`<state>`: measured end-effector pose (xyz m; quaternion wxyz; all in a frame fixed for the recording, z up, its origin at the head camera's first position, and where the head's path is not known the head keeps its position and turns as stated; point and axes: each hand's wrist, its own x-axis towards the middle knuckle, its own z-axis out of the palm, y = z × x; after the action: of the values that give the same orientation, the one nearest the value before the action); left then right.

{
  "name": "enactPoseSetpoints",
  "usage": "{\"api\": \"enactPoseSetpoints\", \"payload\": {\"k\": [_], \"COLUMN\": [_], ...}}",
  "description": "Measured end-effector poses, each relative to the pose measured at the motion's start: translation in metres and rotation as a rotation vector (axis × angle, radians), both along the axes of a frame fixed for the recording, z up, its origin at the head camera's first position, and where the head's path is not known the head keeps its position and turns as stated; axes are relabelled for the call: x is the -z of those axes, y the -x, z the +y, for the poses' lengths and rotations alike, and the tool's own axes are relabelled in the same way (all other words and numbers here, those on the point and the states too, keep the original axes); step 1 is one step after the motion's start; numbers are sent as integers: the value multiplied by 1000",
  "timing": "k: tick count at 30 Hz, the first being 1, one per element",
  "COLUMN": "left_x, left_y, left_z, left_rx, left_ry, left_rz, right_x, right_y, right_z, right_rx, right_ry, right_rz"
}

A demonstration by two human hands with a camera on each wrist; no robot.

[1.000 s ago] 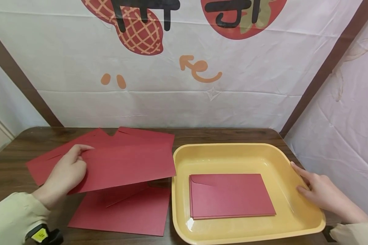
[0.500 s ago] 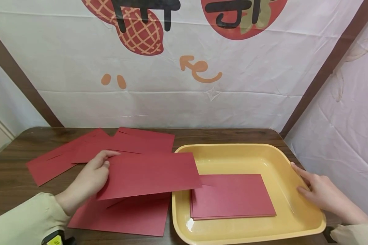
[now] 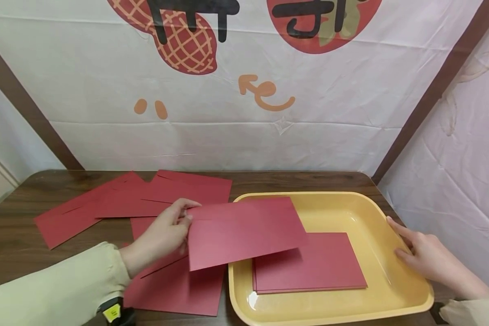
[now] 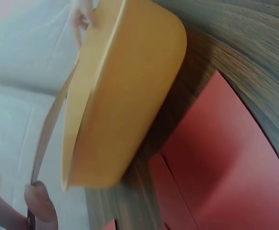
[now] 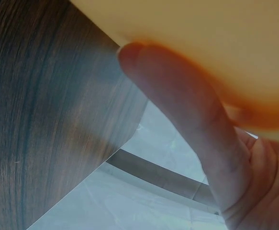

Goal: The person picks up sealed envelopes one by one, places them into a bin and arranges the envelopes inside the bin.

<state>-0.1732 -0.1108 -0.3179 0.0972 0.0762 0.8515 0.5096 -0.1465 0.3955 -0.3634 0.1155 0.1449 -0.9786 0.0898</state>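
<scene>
Pinching one red envelope (image 3: 244, 231) by its left short edge: left hand (image 3: 165, 235), thumb and index finger at the upper part of that edge. Envelope held up off the dark wood-grain table (image 3: 12, 240), tilted. Right part over the yellow tray (image 3: 375, 235), left part outside the tray, above other envelopes. Left wrist view has it nearly edge-on.

Seen from the head, its right end overlaps the envelope stack (image 3: 318, 271) in the tray and a shadow falls there; can't tell if they touch. Stack lies flat on the tray floor, left of centre, edges a bit out of line.

Right hand (image 3: 428, 256) grips the tray's right rim, index finger reaching toward the far end, thumb nearer; right wrist view shows thumb against yellow plastic, blurred.

Tray sits on the right half of the table. Loose envelopes (image 3: 73, 213), also red, left of the tray: some overlapping toward the back, more nearer the front, partly hidden by left hand and held envelope.

Pale sleeve (image 3: 57, 285) on left arm, black wrist strap (image 3: 124, 316) with yellow label. Behind: white banner (image 3: 212, 140), brown stripes, red and orange drawings, black lettering cut off at top.
</scene>
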Motion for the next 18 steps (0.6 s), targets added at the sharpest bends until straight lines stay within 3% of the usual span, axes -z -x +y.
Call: {"api": "enactPoseSetpoints", "payload": {"k": [5, 10, 18], "left_x": [-3, -4, 3], "left_y": [3, 9, 19], "left_z": [26, 47, 72], "left_rx": [30, 56, 127], "left_ry": [-3, 23, 31], "left_rz": [5, -42, -76], "right_x": [0, -1, 0], "right_y": [0, 1, 1], "right_z": [0, 1, 1], "right_rx": [5, 0, -8], "right_ry": [-3, 0, -2], "right_rz": [-5, 1, 12]}}
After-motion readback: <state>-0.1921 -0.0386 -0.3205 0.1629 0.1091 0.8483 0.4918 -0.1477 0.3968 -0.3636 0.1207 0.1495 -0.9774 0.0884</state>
